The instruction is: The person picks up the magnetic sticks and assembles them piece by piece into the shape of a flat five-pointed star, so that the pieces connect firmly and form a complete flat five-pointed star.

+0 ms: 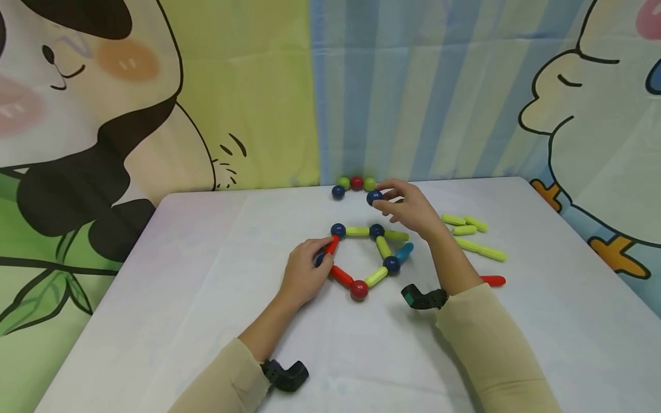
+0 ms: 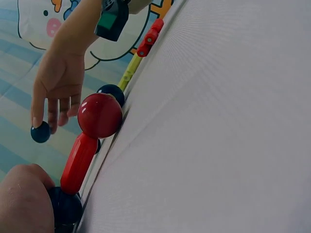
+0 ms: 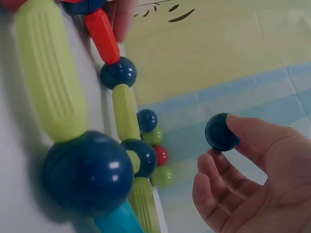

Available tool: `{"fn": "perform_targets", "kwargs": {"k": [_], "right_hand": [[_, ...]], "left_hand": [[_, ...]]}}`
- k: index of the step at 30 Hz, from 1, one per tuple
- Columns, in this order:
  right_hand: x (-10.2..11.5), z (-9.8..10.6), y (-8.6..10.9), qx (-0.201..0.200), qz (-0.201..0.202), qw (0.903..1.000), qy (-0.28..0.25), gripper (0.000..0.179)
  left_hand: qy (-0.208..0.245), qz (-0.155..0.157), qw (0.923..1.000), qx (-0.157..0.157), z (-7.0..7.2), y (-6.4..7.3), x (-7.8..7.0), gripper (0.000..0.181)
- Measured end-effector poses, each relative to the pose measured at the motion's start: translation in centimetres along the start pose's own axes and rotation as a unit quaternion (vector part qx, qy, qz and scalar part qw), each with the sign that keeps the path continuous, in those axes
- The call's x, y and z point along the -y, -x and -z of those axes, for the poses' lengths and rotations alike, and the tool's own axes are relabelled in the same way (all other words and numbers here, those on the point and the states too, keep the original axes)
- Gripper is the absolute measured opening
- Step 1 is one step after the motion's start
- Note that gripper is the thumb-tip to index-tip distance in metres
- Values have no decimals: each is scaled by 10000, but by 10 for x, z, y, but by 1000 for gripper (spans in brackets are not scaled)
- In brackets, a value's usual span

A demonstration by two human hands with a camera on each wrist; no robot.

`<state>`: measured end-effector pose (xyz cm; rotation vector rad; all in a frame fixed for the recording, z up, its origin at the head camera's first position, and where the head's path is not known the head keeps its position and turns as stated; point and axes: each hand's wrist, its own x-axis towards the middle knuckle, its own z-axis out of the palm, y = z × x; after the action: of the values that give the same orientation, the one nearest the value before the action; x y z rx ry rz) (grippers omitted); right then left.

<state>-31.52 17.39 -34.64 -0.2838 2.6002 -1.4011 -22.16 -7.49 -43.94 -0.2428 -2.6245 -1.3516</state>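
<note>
A closed ring of toy building rods and balls lies on the table. It has dark blue balls point(image 1: 392, 264), one red ball point(image 1: 359, 289), yellow-green rods point(image 1: 376, 277) and red rods point(image 1: 341, 276). My left hand point(image 1: 307, 271) holds the ring's left corner, fingers and thumb about a dark blue ball point(image 2: 65, 206) that they partly hide. Raised behind the ring, my right hand point(image 1: 410, 209) pinches a loose dark blue ball point(image 3: 222, 132) between thumb and fingertips. From the ring's right side stick out a blue rod point(image 1: 404, 252) and a yellow-green rod point(image 1: 397, 236).
At the table's back edge sit a dark blue ball point(image 1: 338, 192), green balls point(image 1: 369, 184) and a red ball point(image 1: 357, 183). Several loose yellow-green rods point(image 1: 480, 249) lie right of my right forearm, with a red rod point(image 1: 493, 280) partly behind it. A printed curtain point(image 1: 248, 92) hangs behind.
</note>
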Motion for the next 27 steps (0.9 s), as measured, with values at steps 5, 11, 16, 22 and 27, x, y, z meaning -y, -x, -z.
{"fn": "perform_targets", "kwargs": {"k": [5,11,16,22,27], "right_hand": [[-8,9,13,-99,-146,9998,124,48],[-18,21,27,-214,-401,9988,176,49],[-26,27,37,-92,-587,9980,234,51],[-36,35,48,20,-857,9957,359,53],[-44,43,54,203,-936,9945,423,54]], "left_hand": [[20,-37,10000,-8,-1,0,1,43],[15,41,10000,13,0,0,2,43],[77,10,10000,-54,1,2,4,43],[39,-30,10000,8,1,1,3,43],[23,25,10000,69,0,-1,2,43]]}}
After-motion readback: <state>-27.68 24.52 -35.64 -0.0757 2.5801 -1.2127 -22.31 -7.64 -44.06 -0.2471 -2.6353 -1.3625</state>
